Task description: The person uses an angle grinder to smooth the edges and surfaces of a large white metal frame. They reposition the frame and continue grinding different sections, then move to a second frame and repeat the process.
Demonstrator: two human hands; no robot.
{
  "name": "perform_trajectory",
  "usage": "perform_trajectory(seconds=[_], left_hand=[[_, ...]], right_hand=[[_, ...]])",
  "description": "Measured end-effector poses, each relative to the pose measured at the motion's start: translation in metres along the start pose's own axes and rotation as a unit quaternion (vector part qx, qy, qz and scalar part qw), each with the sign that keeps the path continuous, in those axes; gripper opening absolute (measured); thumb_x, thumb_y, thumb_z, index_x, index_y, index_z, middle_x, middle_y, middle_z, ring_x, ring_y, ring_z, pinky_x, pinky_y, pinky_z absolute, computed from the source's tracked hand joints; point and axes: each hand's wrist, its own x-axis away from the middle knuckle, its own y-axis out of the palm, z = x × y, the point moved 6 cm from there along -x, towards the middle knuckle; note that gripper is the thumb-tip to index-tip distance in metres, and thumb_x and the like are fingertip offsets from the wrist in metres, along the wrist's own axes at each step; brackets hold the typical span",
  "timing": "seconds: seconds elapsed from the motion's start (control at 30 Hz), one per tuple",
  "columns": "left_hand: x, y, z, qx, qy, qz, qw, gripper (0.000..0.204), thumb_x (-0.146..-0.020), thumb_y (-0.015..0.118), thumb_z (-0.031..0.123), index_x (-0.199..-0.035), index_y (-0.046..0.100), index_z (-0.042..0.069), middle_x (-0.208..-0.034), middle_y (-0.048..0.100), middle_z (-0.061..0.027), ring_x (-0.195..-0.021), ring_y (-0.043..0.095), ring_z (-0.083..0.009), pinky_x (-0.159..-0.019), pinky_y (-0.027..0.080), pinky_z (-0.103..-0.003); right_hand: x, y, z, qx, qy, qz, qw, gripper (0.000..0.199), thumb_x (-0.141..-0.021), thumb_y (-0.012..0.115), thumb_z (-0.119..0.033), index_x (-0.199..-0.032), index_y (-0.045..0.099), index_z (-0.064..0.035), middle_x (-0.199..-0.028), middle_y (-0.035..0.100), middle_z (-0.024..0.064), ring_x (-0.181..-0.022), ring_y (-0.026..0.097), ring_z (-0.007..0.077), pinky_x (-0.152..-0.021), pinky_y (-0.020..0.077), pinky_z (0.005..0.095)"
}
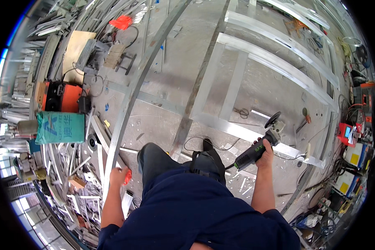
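My right hand (264,154) grips a black angle grinder (258,143); its dark disc (273,119) hangs just above a silver metal frame (233,85) lying on the concrete floor. A black cable trails from the grinder's rear toward my legs. My left hand (118,176) is closed around a small red object (128,176), beside a long curved metal bar (125,108) that runs up the floor. My dark trousers and black shoe (207,145) stand between the two hands.
An orange machine (66,96) and a green sack (60,127) sit at the left among piles of metal offcuts. Red and yellow boxes and tools (349,137) line the right edge. A grey diagonal beam (200,79) crosses the floor under the frame.
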Motion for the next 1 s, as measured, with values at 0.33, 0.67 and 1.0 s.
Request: perform_trajectory(seconds=[0.33, 0.67, 1.0], left_hand=[[-0.198, 0.029, -0.051, 0.093, -0.048, -0.258, 0.960, 0.028, -0.082, 0.075, 0.023, -0.088, 0.067, -0.004, -0.063, 0.061, -0.0083, -0.048, 0.056, -0.0180, -0.046, 0.048, -0.033], [-0.488, -0.082, 0.054, 0.319, 0.072, -0.263, 0.908, 0.027, -0.088, 0.067, 0.019, -0.103, 0.061, -0.003, -0.073, 0.060, -0.0083, -0.056, 0.057, -0.0163, -0.048, 0.048, -0.031], [-0.553, -0.067, 0.029, 0.274, -0.067, -0.452, 0.846, 0.012, -0.088, 0.068, 0.010, -0.096, 0.065, 0.001, -0.069, 0.056, -0.0062, -0.055, 0.055, -0.0177, -0.046, 0.046, -0.034]], right_hand=[[0.008, 0.073, 0.061, -0.021, -0.059, 0.081, 0.995, 0.035, -0.081, 0.074, -0.021, -0.105, 0.056, -0.0037, -0.089, 0.064, 0.0089, -0.078, 0.064, 0.0235, -0.071, 0.0568, 0.0398], [0.110, 0.201, 0.106, -0.045, -0.148, 0.253, 0.955, 0.029, -0.081, 0.070, -0.020, -0.100, 0.058, -0.0009, -0.086, 0.064, 0.0110, -0.074, 0.063, 0.0264, -0.068, 0.0552, 0.0417], [0.137, 0.243, 0.133, -0.080, -0.195, 0.301, 0.930, 0.026, -0.080, 0.070, -0.012, -0.101, 0.056, -0.0026, -0.084, 0.065, 0.0115, -0.071, 0.064, 0.0269, -0.065, 0.0558, 0.0414]])
